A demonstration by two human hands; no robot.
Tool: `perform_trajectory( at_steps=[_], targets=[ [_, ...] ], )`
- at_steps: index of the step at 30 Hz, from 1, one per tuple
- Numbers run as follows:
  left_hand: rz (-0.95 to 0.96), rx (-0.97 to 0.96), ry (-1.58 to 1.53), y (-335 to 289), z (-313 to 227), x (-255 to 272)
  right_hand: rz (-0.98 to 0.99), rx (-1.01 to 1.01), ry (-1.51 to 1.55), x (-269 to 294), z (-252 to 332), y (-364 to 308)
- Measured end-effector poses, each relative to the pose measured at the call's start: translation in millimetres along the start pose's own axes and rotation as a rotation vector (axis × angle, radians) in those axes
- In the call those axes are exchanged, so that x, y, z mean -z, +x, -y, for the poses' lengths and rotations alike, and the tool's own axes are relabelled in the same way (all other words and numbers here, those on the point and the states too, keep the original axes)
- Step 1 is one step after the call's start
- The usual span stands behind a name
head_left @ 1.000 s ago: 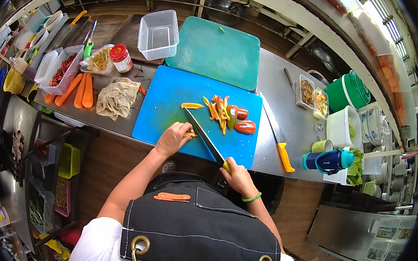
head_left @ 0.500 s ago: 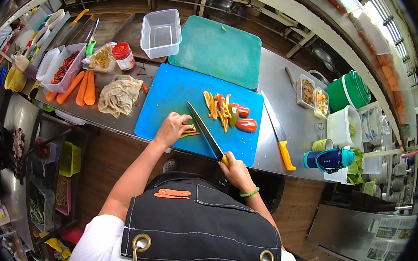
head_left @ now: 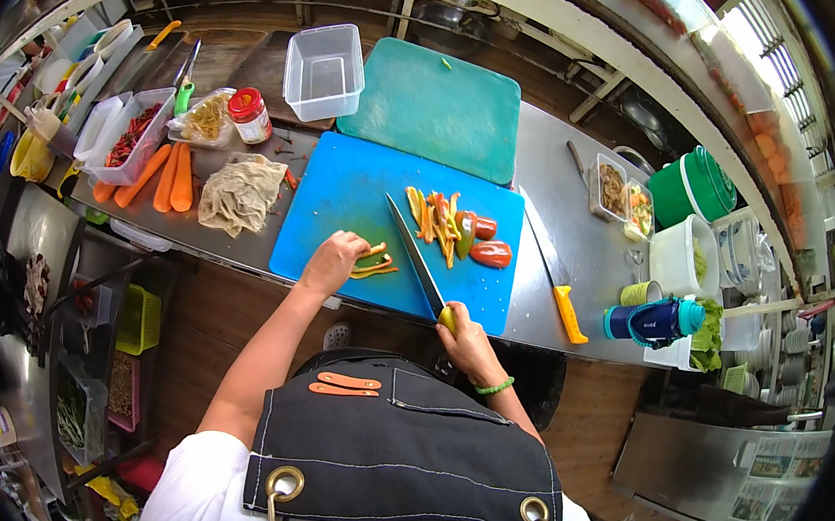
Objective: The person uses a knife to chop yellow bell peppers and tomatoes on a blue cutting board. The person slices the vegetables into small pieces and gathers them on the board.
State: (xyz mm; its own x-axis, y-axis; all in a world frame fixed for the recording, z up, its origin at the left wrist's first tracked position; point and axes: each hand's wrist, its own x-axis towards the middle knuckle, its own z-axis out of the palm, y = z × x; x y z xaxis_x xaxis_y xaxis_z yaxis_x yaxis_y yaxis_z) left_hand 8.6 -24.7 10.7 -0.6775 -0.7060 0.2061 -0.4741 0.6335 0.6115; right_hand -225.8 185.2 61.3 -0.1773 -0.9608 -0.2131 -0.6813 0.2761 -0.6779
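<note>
My right hand (head_left: 468, 343) is closed around the yellow-green handle of a kitchen knife (head_left: 414, 254), its long blade slanting up and left over the blue cutting board (head_left: 329, 187). My left hand (head_left: 335, 262) is closed, fingertips pinched at the end of a few bell pepper strips (head_left: 374, 266) near the board's front edge. The blade stands apart from these strips, to their right. Beyond the knife lie a heap of cut pepper strips (head_left: 432, 218), a greenish pepper piece (head_left: 465, 231) and red pepper pieces (head_left: 490, 255).
A yellow-handled knife (head_left: 565, 313) rests right of the board, near a blue bottle (head_left: 655, 321). Behind are a green cutting board (head_left: 432, 106) and a clear plastic container (head_left: 323, 76). Leftward lie a crumpled cloth (head_left: 241, 193), carrots (head_left: 182, 179) and a red-lidded jar (head_left: 250, 115).
My left hand has drawn slightly left, and more of the pepper strips now shows beside it. The knife's tip has swung a little to the right, away from that hand.
</note>
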Motion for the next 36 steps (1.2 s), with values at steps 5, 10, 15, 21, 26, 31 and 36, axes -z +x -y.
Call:
perform_trajectory(
  at_steps=[5,10,15,21,26,31,36],
  targets=[
    [-0.043,-0.127,0.08,3.5,-27.9,10.2,0.015,-0.016,-0.018,5.0,-1.9,0.5],
    [0.017,-0.119,0.084,-1.3,-35.2,-7.3,-0.009,-0.032,-0.008,-7.0,3.8,2.3],
    [-0.031,0.051,-0.09,5.3,-35.9,-11.6,0.052,-0.014,-0.027,-8.3,16.0,1.7],
    [0.008,0.11,-0.155,11.0,-31.5,-10.6,0.005,0.03,-0.136,4.7,35.0,20.2],
    [0.034,0.132,-0.172,14.8,-34.4,-9.0,0.077,0.046,-0.354,9.7,63.5,52.2],
    [0.009,0.105,-0.125,16.0,-29.7,-15.1,0.048,0.055,-0.318,-18.6,61.5,78.7],
    [0.016,0.094,-0.159,18.4,-30.1,-15.4,0.048,0.085,-0.293,-23.8,58.2,107.3]
  ],
)
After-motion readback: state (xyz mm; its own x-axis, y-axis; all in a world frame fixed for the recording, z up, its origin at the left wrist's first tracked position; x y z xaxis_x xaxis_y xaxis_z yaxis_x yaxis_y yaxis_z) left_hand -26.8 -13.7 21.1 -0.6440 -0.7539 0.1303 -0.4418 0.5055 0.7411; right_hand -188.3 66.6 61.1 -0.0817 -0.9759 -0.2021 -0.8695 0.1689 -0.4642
